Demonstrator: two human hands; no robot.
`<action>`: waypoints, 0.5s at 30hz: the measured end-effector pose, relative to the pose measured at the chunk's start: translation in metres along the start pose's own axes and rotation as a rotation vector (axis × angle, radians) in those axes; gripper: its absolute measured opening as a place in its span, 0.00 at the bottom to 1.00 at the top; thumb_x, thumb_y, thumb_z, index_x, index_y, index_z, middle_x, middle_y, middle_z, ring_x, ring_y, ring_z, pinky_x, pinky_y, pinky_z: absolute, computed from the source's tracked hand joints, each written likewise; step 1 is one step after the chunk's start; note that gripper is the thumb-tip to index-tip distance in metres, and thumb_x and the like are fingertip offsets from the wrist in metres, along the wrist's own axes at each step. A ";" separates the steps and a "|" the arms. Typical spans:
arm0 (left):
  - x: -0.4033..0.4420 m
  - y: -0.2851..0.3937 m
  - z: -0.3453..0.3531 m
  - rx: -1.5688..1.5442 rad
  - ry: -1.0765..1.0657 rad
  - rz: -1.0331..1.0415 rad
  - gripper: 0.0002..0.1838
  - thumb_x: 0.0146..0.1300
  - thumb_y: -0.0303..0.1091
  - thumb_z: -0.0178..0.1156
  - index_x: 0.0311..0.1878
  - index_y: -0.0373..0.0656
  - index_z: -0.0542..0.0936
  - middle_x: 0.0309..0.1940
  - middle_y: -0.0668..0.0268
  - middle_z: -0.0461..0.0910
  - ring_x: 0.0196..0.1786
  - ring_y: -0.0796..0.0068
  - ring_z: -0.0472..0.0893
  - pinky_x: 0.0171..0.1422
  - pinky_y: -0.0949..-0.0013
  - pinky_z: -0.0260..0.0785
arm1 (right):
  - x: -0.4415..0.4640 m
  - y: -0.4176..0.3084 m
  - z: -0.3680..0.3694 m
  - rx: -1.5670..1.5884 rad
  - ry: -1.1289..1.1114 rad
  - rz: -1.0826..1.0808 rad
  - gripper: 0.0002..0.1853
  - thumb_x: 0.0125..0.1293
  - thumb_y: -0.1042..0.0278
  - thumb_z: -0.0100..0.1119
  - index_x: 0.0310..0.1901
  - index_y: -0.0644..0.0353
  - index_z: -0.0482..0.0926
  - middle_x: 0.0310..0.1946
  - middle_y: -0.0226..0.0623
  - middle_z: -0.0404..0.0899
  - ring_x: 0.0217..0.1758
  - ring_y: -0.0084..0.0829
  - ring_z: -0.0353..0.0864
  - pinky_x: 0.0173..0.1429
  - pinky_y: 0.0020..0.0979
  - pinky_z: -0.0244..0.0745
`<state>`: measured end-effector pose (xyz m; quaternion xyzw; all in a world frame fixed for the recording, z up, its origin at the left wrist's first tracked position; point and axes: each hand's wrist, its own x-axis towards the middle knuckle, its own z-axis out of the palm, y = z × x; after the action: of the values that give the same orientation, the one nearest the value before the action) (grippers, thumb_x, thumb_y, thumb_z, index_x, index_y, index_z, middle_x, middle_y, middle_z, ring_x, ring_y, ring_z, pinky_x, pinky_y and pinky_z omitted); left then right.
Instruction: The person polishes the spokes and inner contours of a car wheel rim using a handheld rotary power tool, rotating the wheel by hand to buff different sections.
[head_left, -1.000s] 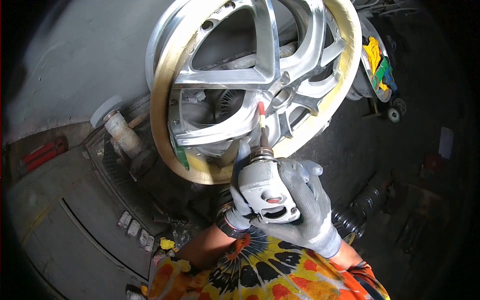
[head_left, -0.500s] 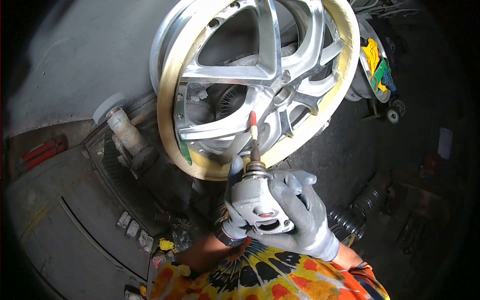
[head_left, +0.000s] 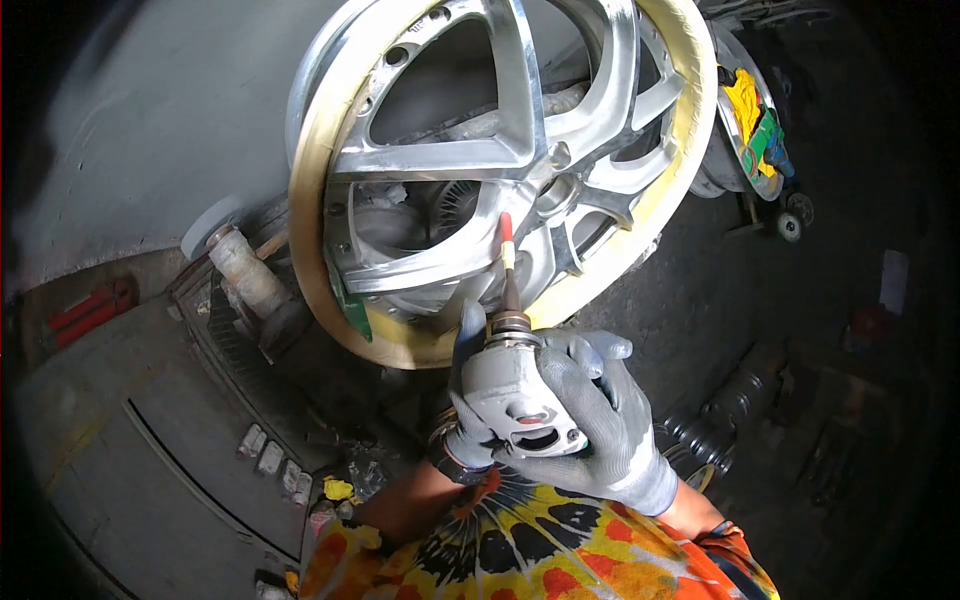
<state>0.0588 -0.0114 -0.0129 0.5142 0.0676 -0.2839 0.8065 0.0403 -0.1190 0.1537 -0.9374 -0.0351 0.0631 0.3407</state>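
Note:
Both my gloved hands are closed round a grey die grinder (head_left: pixel 512 390), held upright in front of my chest. My left hand (head_left: pixel 468 400) wraps its left side, thumb raised beside the collar. My right hand (head_left: pixel 612 425) grips the right side and rear. From its collar a slim bit with a red tip (head_left: pixel 506 228) reaches forward to a spoke of a shiny alloy wheel (head_left: pixel 440 160). The tip appears against the spoke just below the hub; exact contact is hard to tell. Yellowish masking tape (head_left: pixel 310 220) covers the wheel's rim, with a green piece at lower left.
A bench machine with a pale disc (head_left: pixel 245 265) stands left of the wheel. Another rim (head_left: pixel 765 185) holds yellow and green cloths at right. Coil springs (head_left: pixel 700 440) lie on the floor at lower right. Small containers (head_left: pixel 270 458) line the lower left.
In view, the wheel has shifted left, its lower left side slightly down, as if turned a little. The red tip sits slightly higher. Both hands keep their grip on the die grinder.

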 end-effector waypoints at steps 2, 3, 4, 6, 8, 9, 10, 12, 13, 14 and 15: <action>0.010 0.022 0.007 -1.072 -0.373 -0.114 0.39 0.83 0.58 0.42 0.84 0.41 0.53 0.79 0.60 0.63 0.75 0.71 0.67 0.82 0.63 0.55 | 0.003 0.004 0.001 0.014 0.010 0.010 0.45 0.45 0.56 0.86 0.67 0.59 0.79 0.57 0.55 0.77 0.55 0.56 0.82 0.56 0.49 0.80; 0.013 0.026 0.010 -1.608 -0.557 -0.173 0.36 0.84 0.56 0.42 0.83 0.40 0.55 0.81 0.61 0.60 0.78 0.72 0.63 0.85 0.63 0.50 | 0.006 0.006 0.001 0.009 0.022 0.004 0.45 0.45 0.56 0.86 0.67 0.57 0.79 0.56 0.55 0.77 0.54 0.56 0.82 0.56 0.49 0.80; 0.013 0.025 0.010 -1.608 -0.556 -0.176 0.36 0.84 0.56 0.42 0.83 0.40 0.55 0.81 0.61 0.60 0.78 0.72 0.63 0.85 0.63 0.50 | 0.006 0.007 0.000 0.003 0.034 -0.002 0.45 0.44 0.55 0.86 0.68 0.56 0.79 0.56 0.54 0.77 0.54 0.56 0.82 0.55 0.49 0.80; 0.013 0.020 0.011 -1.546 -0.461 -0.165 0.38 0.83 0.57 0.44 0.84 0.40 0.54 0.81 0.62 0.59 0.80 0.72 0.61 0.86 0.62 0.49 | 0.006 0.008 0.000 -0.008 0.034 0.006 0.46 0.43 0.55 0.86 0.68 0.56 0.79 0.56 0.54 0.77 0.53 0.55 0.82 0.53 0.49 0.80; 0.013 0.019 0.011 -1.501 -0.457 -0.147 0.39 0.83 0.58 0.44 0.84 0.40 0.54 0.82 0.62 0.59 0.80 0.72 0.61 0.85 0.62 0.49 | 0.006 0.010 0.001 -0.028 0.056 -0.020 0.46 0.43 0.54 0.86 0.67 0.57 0.79 0.57 0.54 0.77 0.52 0.54 0.82 0.53 0.49 0.80; 0.013 0.019 0.011 -1.455 -0.452 -0.125 0.40 0.82 0.59 0.45 0.84 0.40 0.54 0.82 0.62 0.58 0.80 0.71 0.61 0.85 0.62 0.49 | 0.005 0.009 0.002 -0.027 0.057 -0.019 0.46 0.43 0.54 0.86 0.67 0.57 0.79 0.57 0.54 0.77 0.52 0.54 0.82 0.53 0.49 0.80; 0.013 0.019 0.011 -1.410 -0.447 -0.102 0.41 0.82 0.60 0.45 0.84 0.40 0.53 0.82 0.62 0.57 0.80 0.71 0.61 0.85 0.62 0.49 | 0.004 0.008 0.002 -0.024 0.044 -0.006 0.46 0.43 0.54 0.86 0.67 0.57 0.79 0.57 0.54 0.77 0.52 0.54 0.82 0.53 0.49 0.80; 0.011 0.019 0.009 -1.319 -0.435 -0.057 0.43 0.81 0.61 0.46 0.84 0.40 0.52 0.83 0.62 0.56 0.80 0.70 0.61 0.85 0.61 0.50 | 0.003 0.006 0.003 -0.020 0.031 0.006 0.46 0.43 0.55 0.85 0.67 0.57 0.80 0.57 0.54 0.77 0.52 0.54 0.82 0.53 0.49 0.80; 0.010 0.019 0.009 -1.272 -0.430 -0.034 0.44 0.80 0.62 0.47 0.85 0.40 0.52 0.84 0.62 0.56 0.80 0.70 0.61 0.85 0.61 0.50 | 0.003 0.004 0.003 0.006 0.023 -0.005 0.45 0.43 0.55 0.85 0.68 0.56 0.80 0.57 0.54 0.78 0.53 0.54 0.81 0.54 0.48 0.80; 0.008 0.018 0.007 -1.271 -0.430 -0.033 0.44 0.80 0.62 0.47 0.85 0.40 0.52 0.84 0.62 0.56 0.80 0.70 0.61 0.85 0.61 0.50 | 0.004 0.002 0.003 0.032 0.015 -0.016 0.45 0.43 0.56 0.85 0.68 0.55 0.80 0.58 0.53 0.78 0.53 0.54 0.81 0.54 0.48 0.80; 0.004 0.018 0.004 -1.130 -0.321 -0.082 0.45 0.79 0.63 0.48 0.85 0.41 0.51 0.84 0.62 0.55 0.80 0.70 0.61 0.85 0.61 0.50 | 0.002 0.002 0.002 0.032 0.016 -0.018 0.45 0.43 0.56 0.85 0.68 0.55 0.80 0.58 0.53 0.78 0.53 0.54 0.81 0.54 0.48 0.80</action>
<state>0.0703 -0.0110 0.0014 -0.0478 0.1053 -0.3089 0.9440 0.0424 -0.1184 0.1506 -0.9320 -0.0398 0.0531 0.3564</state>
